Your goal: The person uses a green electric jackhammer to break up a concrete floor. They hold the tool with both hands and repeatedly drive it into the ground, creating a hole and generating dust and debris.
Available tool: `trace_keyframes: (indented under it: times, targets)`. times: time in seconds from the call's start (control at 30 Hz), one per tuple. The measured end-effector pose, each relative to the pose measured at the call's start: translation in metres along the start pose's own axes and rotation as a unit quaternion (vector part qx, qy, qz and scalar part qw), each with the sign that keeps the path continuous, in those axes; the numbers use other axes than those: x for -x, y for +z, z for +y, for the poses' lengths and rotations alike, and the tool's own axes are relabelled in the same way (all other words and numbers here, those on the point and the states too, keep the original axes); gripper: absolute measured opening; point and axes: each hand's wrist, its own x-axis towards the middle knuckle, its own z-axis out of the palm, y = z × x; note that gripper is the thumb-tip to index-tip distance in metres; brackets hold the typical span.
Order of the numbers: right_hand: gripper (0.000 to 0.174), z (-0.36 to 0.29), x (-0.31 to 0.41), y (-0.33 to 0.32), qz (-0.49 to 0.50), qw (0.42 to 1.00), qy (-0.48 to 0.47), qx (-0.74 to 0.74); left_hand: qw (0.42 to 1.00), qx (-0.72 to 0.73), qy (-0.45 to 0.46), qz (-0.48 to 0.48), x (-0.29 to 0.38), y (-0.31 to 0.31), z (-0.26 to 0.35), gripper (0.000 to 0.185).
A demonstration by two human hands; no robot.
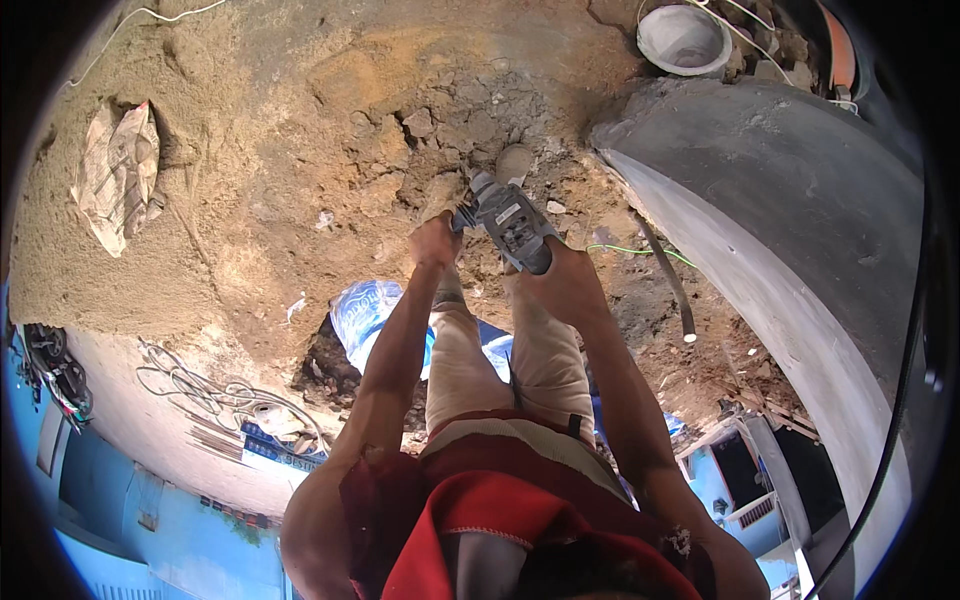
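Both hands grip a grey rotary hammer (pixel 514 225) that points away from my body over broken ground. My left hand (pixel 435 241) is closed around its ribbed side handle (pixel 465 217). At the tool's rear end, my right hand (pixel 568 279) wraps the main grip, which the fingers mostly hide. The chuck end lies close to loose clods of soil (pixel 420 124) and a rounded stone-like lump (pixel 514 162). Whether a bit touches the ground cannot be made out. My legs in light trousers (pixel 469 356) stand just behind the tool.
A smooth cement structure (pixel 757 161) curves along the right, with a grey basin (pixel 684 39) near its far end. A dark pipe (pixel 670 285) and green cable (pixel 630 249) lie at right. Blue plastic sacking (pixel 366 311) sits by my legs; a crumpled sack (pixel 120 176) lies left.
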Motion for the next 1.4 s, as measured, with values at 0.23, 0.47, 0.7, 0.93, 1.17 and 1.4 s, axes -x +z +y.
trace_keyframes:
  times: [0.23, 0.47, 0.7, 0.93, 1.17, 1.4]
  targets:
    - [0.049, -0.080, -0.039, -0.025, 0.049, 0.995, -0.085, 0.010, 0.995, -0.024, -0.027, 0.094, -0.041, -0.131, -0.023, 0.030]
    - [0.033, -0.179, -0.213, -0.050, -0.024, 0.991, -0.133, -0.001, 0.966, -0.149, 0.031, 0.208, -0.187, -0.213, -0.053, 0.034]
    - [0.021, -0.236, -0.330, -0.087, 0.006, 0.984, -0.171, -0.046, 0.938, -0.224, 0.125, 0.234, -0.238, -0.278, -0.050, 0.030]
    - [0.020, -0.228, -0.393, -0.071, -0.084, 0.976, -0.150, -0.133, 0.948, -0.252, 0.103, 0.168, -0.255, -0.289, -0.048, 0.034]
    - [0.033, -0.228, -0.392, -0.073, 0.006, 0.993, -0.113, 0.020, 0.947, -0.267, 0.103, 0.146, -0.280, -0.283, -0.052, 0.033]
    - [0.026, -0.197, -0.368, -0.057, -0.036, 0.986, -0.128, -0.103, 0.946, -0.258, 0.119, 0.158, -0.283, -0.267, -0.052, 0.028]
